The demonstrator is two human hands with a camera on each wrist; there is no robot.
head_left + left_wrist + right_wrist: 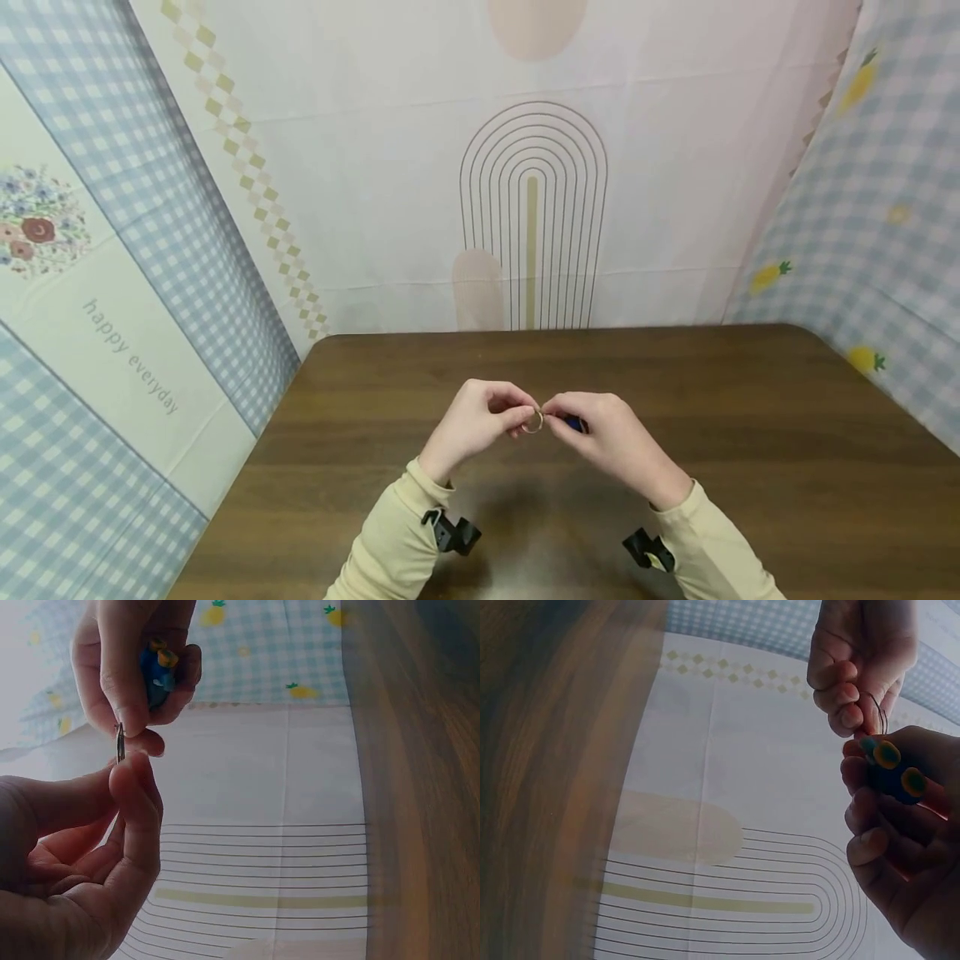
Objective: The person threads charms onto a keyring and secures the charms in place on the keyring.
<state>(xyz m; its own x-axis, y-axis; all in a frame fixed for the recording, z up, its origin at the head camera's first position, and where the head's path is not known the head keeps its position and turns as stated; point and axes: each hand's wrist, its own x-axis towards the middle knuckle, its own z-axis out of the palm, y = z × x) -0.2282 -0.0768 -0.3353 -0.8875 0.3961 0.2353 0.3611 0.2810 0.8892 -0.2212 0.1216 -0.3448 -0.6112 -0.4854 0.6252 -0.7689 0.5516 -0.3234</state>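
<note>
A thin metal ring (541,421) stands between the two hands over the table. My left hand (474,425) pinches it between thumb and forefinger. In the left wrist view the ring (120,742) is seen edge-on, bridging both sets of fingertips. My right hand (611,437) pinches the ring's other side with thumb and forefinger. Tucked in that palm is a small blue figure with orange-yellow round parts (891,776), partly covered by the fingers. From the head view only a dark blue bit of the figure (575,423) shows.
Beneath the hands lies a brown wooden table (375,367). A white printed cloth (375,192) hangs behind it, with blue checked cloth (862,275) at both sides. Each sleeve carries a black wrist camera mount (453,533).
</note>
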